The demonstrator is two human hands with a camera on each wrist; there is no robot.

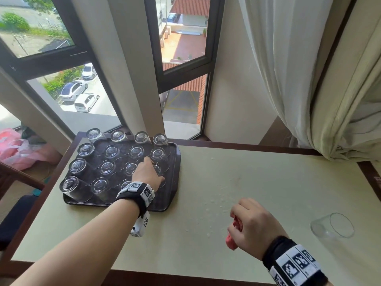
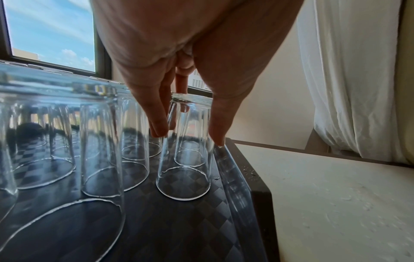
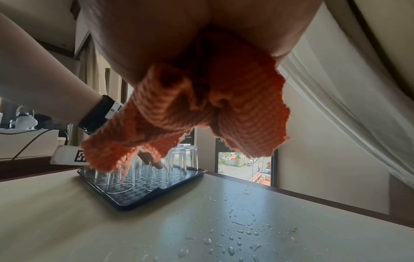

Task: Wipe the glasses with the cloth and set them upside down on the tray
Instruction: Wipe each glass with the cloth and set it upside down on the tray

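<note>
**Ana:** Nearest the lens, what does the right hand (image 1: 252,225) carry?

**Ben:** Its fingers are curled tight round a bunched orange-pink cloth (image 3: 201,113), a ribbed, frayed weave hanging out below the fist. It hovers above the surface (image 1: 226,182), a cream top with a dark wooden border, dotted with water drops and a wet ring.

**Ana:** Largest thing on that surface?

**Ben:** A dark rectangular tray (image 1: 172,195) with a chequered texture and raised rim, at the far left by the window. Rows of clear glasses (image 1: 107,168) stand on it upside down, thick bases up.

**Ana:** And the left hand (image 1: 147,175)?

**Ben:** It reaches over the tray's right side. Straight fingers and thumb pinch the sides of one inverted glass (image 2: 186,159), whose rim is at the tray floor just beside the tray's right rim.

**Ana:** Any glass off the tray?

**Ben:** One lone glass (image 1: 332,225) lies on its side at the right, well apart from the tray.

**Ana:** Any writing?

**Ben:** Only black-and-white square markers on both wristbands (image 1: 294,265); no readable words.
</note>
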